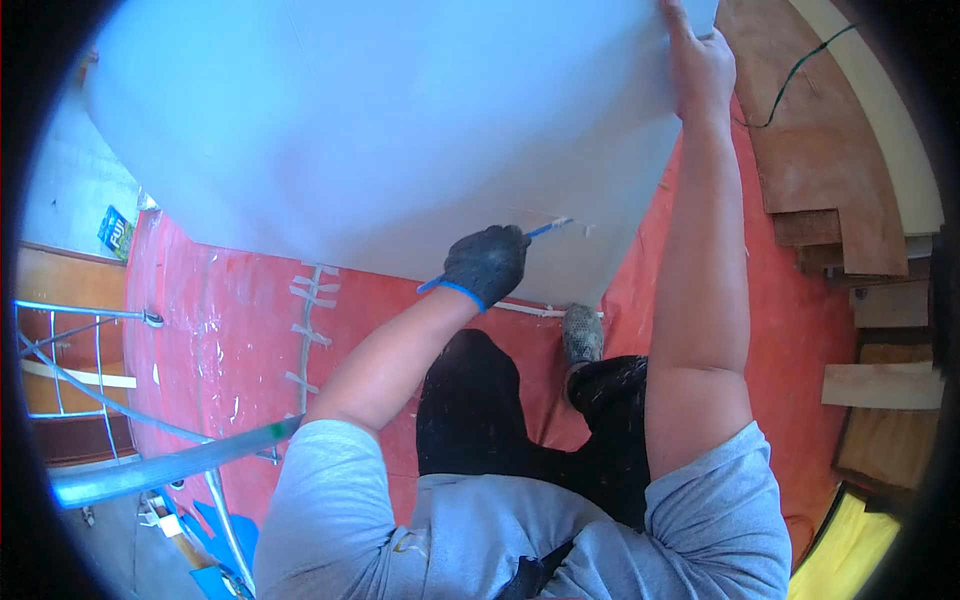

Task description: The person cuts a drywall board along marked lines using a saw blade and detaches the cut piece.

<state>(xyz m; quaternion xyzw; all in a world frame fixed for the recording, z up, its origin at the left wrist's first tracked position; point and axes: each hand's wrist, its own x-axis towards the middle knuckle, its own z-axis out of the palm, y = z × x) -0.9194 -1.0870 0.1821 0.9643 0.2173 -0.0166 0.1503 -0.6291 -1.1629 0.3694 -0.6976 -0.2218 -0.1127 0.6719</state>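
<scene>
A large pale board stands in front of me and fills the upper middle of the view. My left hand, in a dark glove with a blue cuff, is closed around a slim blue tool. The tool's tip is at the lower part of the board, by a few small whitish marks; its exact kind is hard to make out. My bare right hand grips the board's right edge high up, thumb on the face, with some fingers hidden.
Red sheeting with white tape strips covers the floor. My shoe is close to the board's lower edge. Metal scaffold tubes stand at left. Wooden boards and a green cable lie at right.
</scene>
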